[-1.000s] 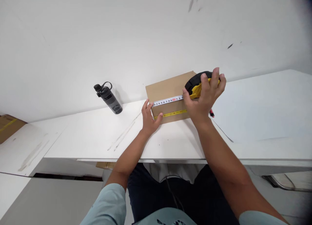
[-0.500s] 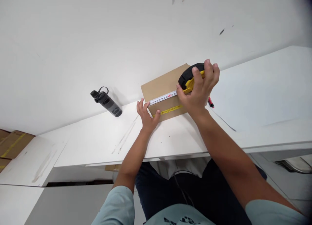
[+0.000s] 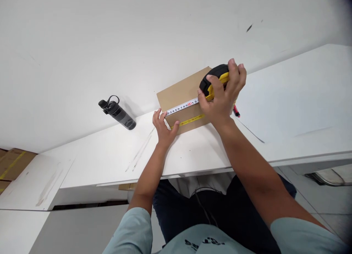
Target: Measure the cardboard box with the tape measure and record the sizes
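A brown cardboard box (image 3: 183, 80) with a strip of yellow printed tape along its front stands on the white table. Across its top edge runs the white blade (image 3: 180, 107) of a tape measure, with figures up to about 12 showing. My right hand (image 3: 224, 96) is closed around the black and yellow tape measure case (image 3: 213, 78) at the box's right end. At the left corner, my left hand (image 3: 165, 131) grips the box, its fingertips on the blade's end and its thumb on the front face. The blade's very tip is hidden by the fingers.
A dark drinking bottle (image 3: 118, 114) with a loop stands left of the box. To the right lie a red and black pen-like object (image 3: 236, 111) and a large white sheet (image 3: 286, 107). More cardboard boxes (image 3: 18, 164) are at the far left. The table's front edge (image 3: 198, 170) runs near my lap.
The view has shifted slightly, so everything sits a little higher and further left. Both hands keep their grip; the right index finger has shifted a little along the tape measure case.
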`<state>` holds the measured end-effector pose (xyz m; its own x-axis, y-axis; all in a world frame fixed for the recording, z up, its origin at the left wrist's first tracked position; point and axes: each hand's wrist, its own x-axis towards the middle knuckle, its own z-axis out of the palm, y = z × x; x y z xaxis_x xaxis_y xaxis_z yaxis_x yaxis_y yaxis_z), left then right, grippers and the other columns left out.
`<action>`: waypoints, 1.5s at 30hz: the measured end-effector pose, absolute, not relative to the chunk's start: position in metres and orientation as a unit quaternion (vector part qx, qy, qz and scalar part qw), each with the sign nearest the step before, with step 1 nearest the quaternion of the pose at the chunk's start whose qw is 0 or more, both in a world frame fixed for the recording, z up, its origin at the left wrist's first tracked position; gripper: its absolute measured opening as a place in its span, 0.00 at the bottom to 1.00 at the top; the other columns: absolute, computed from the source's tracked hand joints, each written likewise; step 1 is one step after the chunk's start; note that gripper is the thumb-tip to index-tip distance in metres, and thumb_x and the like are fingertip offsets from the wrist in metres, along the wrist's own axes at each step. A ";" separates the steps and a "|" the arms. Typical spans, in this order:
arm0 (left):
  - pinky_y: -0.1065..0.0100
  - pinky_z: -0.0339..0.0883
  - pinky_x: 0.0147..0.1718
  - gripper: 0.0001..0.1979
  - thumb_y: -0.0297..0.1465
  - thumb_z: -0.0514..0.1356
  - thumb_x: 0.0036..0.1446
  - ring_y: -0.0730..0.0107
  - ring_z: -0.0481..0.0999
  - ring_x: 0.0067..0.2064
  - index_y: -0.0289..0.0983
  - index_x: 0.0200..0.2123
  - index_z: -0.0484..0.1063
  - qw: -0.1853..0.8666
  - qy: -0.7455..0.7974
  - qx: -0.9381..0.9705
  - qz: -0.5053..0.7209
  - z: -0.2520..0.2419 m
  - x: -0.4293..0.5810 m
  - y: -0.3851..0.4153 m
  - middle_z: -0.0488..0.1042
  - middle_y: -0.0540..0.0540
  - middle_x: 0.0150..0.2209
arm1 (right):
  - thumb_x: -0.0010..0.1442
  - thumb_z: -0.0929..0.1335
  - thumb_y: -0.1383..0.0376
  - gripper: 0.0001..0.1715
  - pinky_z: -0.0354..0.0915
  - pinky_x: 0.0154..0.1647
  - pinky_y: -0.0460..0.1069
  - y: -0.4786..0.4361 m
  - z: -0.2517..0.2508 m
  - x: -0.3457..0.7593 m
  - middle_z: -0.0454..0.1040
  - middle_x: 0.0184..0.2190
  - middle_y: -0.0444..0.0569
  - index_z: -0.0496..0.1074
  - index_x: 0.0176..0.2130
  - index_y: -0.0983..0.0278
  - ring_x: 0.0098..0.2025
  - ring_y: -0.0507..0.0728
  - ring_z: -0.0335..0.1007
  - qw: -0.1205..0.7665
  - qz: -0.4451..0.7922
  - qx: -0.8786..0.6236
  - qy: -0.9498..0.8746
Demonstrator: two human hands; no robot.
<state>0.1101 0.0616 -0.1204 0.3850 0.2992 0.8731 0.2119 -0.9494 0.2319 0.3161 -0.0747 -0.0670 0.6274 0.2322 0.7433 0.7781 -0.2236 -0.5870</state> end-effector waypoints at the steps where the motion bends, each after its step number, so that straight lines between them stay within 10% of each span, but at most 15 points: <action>1: 0.35 0.50 0.77 0.32 0.55 0.61 0.70 0.43 0.60 0.78 0.45 0.67 0.62 0.041 0.156 0.832 0.531 -0.120 0.110 0.061 0.66 0.31 0.71 | 0.64 0.69 0.55 0.27 0.52 0.72 0.88 -0.074 -0.067 0.317 0.51 0.80 0.56 0.73 0.62 0.51 0.84 0.80 0.33 0.521 -0.265 -0.736 -0.343; 16: 0.34 0.51 0.78 0.34 0.57 0.63 0.68 0.42 0.60 0.78 0.44 0.67 0.67 0.083 0.173 0.855 0.482 -0.118 0.111 0.064 0.65 0.31 0.73 | 0.68 0.66 0.48 0.29 0.32 0.78 0.81 -0.089 -0.057 0.334 0.56 0.80 0.49 0.70 0.65 0.48 0.84 0.71 0.22 0.508 -0.243 -0.764 -0.315; 32: 0.35 0.51 0.77 0.33 0.54 0.64 0.68 0.42 0.62 0.77 0.45 0.69 0.65 0.080 0.145 0.858 0.486 -0.119 0.114 0.070 0.66 0.32 0.71 | 0.66 0.66 0.47 0.31 0.35 0.78 0.78 -0.103 -0.056 0.370 0.52 0.81 0.49 0.68 0.65 0.48 0.82 0.71 0.30 0.495 -0.236 -0.766 -0.334; 45: 0.35 0.64 0.70 0.28 0.44 0.66 0.70 0.38 0.62 0.75 0.45 0.67 0.66 0.010 0.149 0.840 0.522 -0.116 0.108 0.064 0.62 0.32 0.71 | 0.65 0.71 0.55 0.25 0.62 0.73 0.76 -0.088 -0.079 0.412 0.59 0.74 0.62 0.72 0.59 0.57 0.74 0.73 0.58 0.495 -0.481 -0.630 -0.356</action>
<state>0.1078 0.0640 -0.1161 0.4104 0.2613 0.8737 0.2401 -0.9552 0.1729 0.4123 -0.0875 -0.0786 0.2842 -0.0266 0.9584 0.9247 -0.2563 -0.2814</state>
